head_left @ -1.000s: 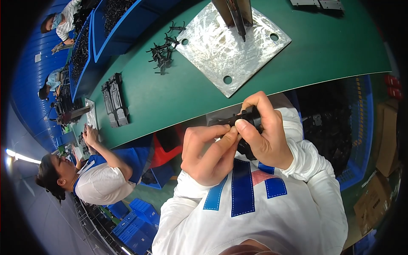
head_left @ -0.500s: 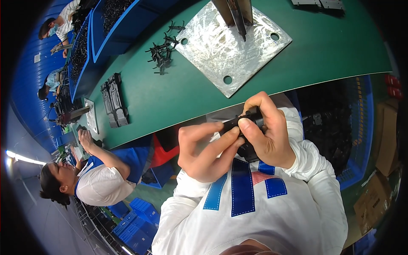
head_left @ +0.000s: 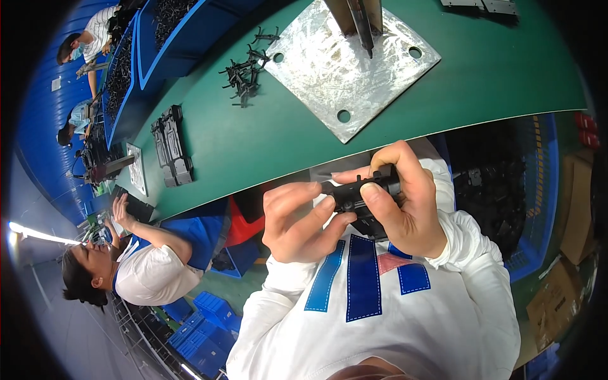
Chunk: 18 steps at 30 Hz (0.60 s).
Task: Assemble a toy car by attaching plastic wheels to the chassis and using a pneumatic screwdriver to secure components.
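Note:
A black moulded plastic part (head_left: 352, 197) with small pegs and a round boss is held in front of my chest, just off the table's near edge. My right hand (head_left: 405, 201) grips its right end, the thumb pressed on top and the index finger curled behind. At the other end, my left hand (head_left: 297, 218) keeps its bent fingertips against the part. The underside and the surfaces behind my fingers are hidden. Beyond my hands a square metal plate (head_left: 345, 82) lies on the green table (head_left: 221, 149), carrying an upright post with a dark pointed rod.
Small black clips (head_left: 244, 76) lie piled left of the plate, near a long black moulded piece (head_left: 171, 147). Blue bins (head_left: 140, 57) of black parts stand at the far left. A co-worker (head_left: 155, 259) sits to my left; a blue crate (head_left: 538, 247) stands at my right.
My left fingers have slid leftward off the middle of the part, so more of its face shows. The co-worker's hand at the left has lifted and opened out.

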{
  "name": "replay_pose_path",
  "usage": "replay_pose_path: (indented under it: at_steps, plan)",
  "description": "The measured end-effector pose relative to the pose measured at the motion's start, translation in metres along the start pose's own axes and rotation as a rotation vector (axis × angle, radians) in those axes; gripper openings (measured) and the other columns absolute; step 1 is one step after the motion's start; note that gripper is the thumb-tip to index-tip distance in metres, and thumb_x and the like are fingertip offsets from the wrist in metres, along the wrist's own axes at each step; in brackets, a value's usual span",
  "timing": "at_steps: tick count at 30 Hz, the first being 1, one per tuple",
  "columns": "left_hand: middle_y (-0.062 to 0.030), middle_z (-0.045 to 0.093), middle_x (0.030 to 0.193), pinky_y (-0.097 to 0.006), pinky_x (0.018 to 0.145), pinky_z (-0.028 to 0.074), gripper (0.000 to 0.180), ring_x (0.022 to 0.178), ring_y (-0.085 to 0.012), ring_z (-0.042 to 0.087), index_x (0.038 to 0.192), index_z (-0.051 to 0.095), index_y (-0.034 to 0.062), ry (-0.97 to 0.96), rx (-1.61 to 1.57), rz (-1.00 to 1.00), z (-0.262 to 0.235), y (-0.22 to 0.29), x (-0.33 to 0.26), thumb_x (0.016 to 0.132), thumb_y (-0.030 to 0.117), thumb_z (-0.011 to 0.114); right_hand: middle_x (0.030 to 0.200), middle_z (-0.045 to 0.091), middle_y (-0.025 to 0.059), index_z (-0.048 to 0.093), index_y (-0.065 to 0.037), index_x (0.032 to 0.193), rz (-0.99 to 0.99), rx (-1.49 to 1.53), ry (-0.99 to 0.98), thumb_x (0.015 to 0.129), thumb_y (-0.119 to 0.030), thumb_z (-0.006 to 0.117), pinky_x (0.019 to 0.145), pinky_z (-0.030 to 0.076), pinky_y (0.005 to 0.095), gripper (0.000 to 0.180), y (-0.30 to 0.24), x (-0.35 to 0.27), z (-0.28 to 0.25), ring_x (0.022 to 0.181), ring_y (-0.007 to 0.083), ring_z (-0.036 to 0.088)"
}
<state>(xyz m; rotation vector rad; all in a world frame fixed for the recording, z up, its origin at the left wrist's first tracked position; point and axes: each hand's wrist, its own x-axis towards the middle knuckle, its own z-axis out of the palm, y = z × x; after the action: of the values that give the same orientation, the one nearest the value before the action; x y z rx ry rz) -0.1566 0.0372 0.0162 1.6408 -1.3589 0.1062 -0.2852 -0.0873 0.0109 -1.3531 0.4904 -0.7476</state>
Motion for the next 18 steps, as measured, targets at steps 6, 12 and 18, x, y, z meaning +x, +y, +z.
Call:
replay_pose_path:
  at_steps: [6,12,18]
  plan:
    - [-0.0097,0.063,0.106,-0.037,0.077,0.051,0.046,0.09,-0.0258,0.062,0.092,0.069,0.0088,0.071,-0.076,-0.086,0.007,-0.001,0.0,0.052,0.01,0.092,0.073,0.061,0.0093,0.051,0.0,0.096,0.006,-0.028,-0.032,0.091,-0.018,0.064,0.056,0.048,0.0265,0.023,-0.006,0.005,0.0,0.063,0.0126,0.063]
    - [-0.0129,0.062,0.104,-0.036,0.072,0.052,0.043,0.092,-0.0246,0.06,0.093,0.073,0.0053,0.004,-0.169,-0.088,0.003,-0.009,0.004,0.053,0.008,0.09,0.074,0.058,0.007,0.05,-0.001,0.095,0.109,-0.03,-0.109,0.093,-0.019,0.062,0.055,0.042,0.024,0.022,-0.018,0.014,-0.005,0.063,0.0086,0.054]
    - [-0.0128,0.064,0.102,-0.036,0.073,0.052,0.044,0.091,-0.0246,0.061,0.093,0.072,0.0055,-0.003,-0.127,-0.073,-0.005,-0.013,0.002,0.054,0.01,0.091,0.073,0.057,0.0078,0.05,-0.001,0.096,0.072,-0.077,-0.113,0.092,-0.019,0.063,0.054,0.042,0.0255,0.022,-0.019,0.016,0.001,0.061,0.0138,0.056]
